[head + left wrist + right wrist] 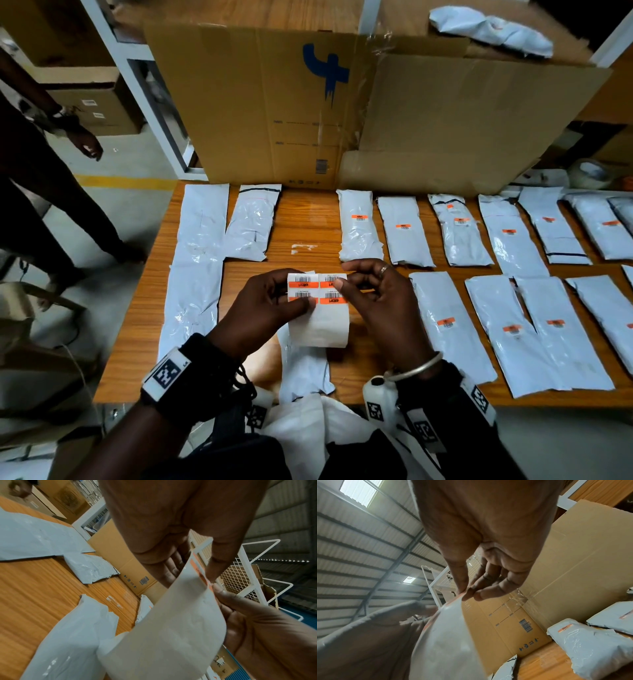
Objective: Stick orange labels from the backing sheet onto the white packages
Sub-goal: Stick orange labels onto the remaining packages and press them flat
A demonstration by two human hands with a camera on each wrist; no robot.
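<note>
Paper backing sheet point(318, 322) pinched by both hands.

Cardboard box point(274, 102) stands at worktop point(318, 222) back edge. Packages point(404, 231) lie in rows before box. Label sheet point(318, 308) above worktop, before box middle. Tape roll point(591, 173) right of box.

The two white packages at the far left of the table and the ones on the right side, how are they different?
The two far-left packages show no orange label; the right-side packages each carry one. The left pair lie close together; the right-side ones spread across two rows. A wide bare strip of table separates the two groups. Both kinds are white plastic bags lying flat. The left hand and right hand hold the backing sheet.
</note>
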